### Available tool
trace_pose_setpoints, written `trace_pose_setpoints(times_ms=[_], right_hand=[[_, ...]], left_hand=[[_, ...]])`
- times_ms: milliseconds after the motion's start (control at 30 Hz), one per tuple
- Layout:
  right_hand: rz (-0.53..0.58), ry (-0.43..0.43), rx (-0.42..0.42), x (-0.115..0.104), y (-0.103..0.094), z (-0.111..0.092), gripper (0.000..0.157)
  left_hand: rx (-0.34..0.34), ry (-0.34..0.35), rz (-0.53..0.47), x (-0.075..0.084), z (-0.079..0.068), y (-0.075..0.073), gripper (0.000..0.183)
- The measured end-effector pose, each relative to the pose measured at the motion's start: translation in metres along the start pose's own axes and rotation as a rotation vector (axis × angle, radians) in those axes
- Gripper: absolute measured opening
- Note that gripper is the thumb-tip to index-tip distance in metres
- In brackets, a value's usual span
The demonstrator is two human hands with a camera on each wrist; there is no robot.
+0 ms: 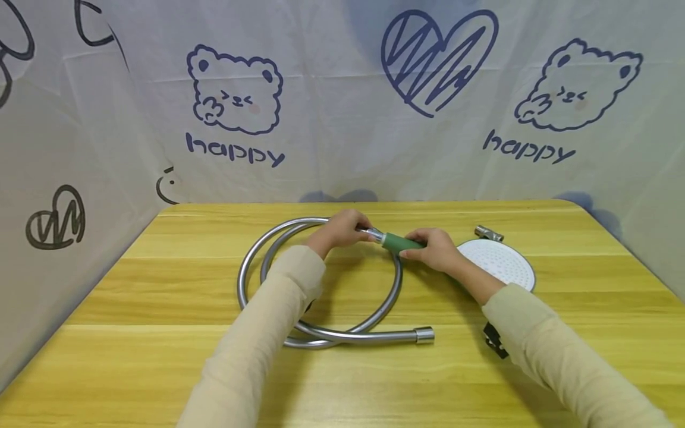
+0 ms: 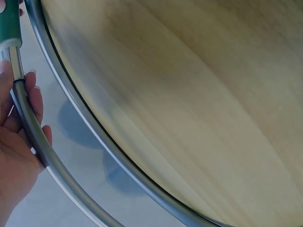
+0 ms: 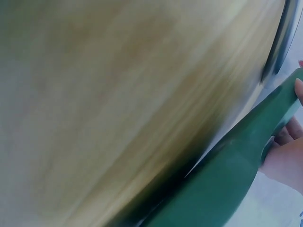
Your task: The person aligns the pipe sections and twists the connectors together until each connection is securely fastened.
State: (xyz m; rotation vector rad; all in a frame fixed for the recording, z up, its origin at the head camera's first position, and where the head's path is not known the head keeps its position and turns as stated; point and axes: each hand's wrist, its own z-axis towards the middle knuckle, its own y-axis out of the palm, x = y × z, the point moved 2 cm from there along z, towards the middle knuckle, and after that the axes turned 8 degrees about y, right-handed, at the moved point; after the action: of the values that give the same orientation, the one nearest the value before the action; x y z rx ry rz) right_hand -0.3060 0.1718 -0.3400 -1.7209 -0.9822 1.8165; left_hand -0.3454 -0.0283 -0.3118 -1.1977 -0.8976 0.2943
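Note:
A hand shower [image 1: 497, 261] with a green handle [image 1: 400, 244] and a white spray face lies across the middle right. My right hand [image 1: 436, 249] grips this handle, its thumb along the near side. In the right wrist view the green back [image 3: 222, 165] of the shower fills the lower right. With my left hand [image 1: 346, 229] I hold one end of a silver shower hose [image 1: 243, 279]. Its metal end fitting [image 2: 15, 61] meets the handle's end in the left wrist view, thumb and fingers around it. The hose loops on the table, its other end fitting [image 1: 425, 335] lying towards me.
Behind the spray face lies a small metal fitting [image 1: 488, 233]. The wooden table [image 1: 134, 368] ends at a white cloth backdrop [image 1: 332, 119] with drawn bears and hearts. A black wrist mount [image 1: 495, 340] shows under the right sleeve.

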Motion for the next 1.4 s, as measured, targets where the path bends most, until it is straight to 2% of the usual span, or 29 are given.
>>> trace_pose_setpoints(times_ms=[133,600,833,1067,1200,1400], right_hand=[[0.014,0.019,0.012,-0.0020,-0.0006,-0.0007,0.041],[-0.012,-0.020,0.015,-0.0014,-0.0001,-0.0009,0.038],[-0.021,-0.030,0.018,-0.0032,0.0008,-0.0016,0.037],[-0.023,-0.043,0.016,-0.0041,0.0012,-0.0011,0.037],[-0.028,-0.054,0.017,-0.0042,0.0005,-0.0014,0.037],[-0.035,-0.068,0.012,-0.0034,0.0011,-0.0012,0.037]], left_hand=[[0.002,-0.006,0.010,0.0008,0.0006,-0.0010,0.026],[0.012,-0.054,0.061,0.0050,0.0006,-0.0002,0.023],[0.039,-0.049,0.103,0.0035,0.0009,0.0009,0.025],[0.064,-0.043,0.032,-0.0008,0.0001,0.0024,0.026],[0.043,-0.019,-0.008,-0.0006,-0.0008,0.0017,0.029],[-0.037,0.007,0.040,0.0021,-0.0013,-0.0006,0.028]])
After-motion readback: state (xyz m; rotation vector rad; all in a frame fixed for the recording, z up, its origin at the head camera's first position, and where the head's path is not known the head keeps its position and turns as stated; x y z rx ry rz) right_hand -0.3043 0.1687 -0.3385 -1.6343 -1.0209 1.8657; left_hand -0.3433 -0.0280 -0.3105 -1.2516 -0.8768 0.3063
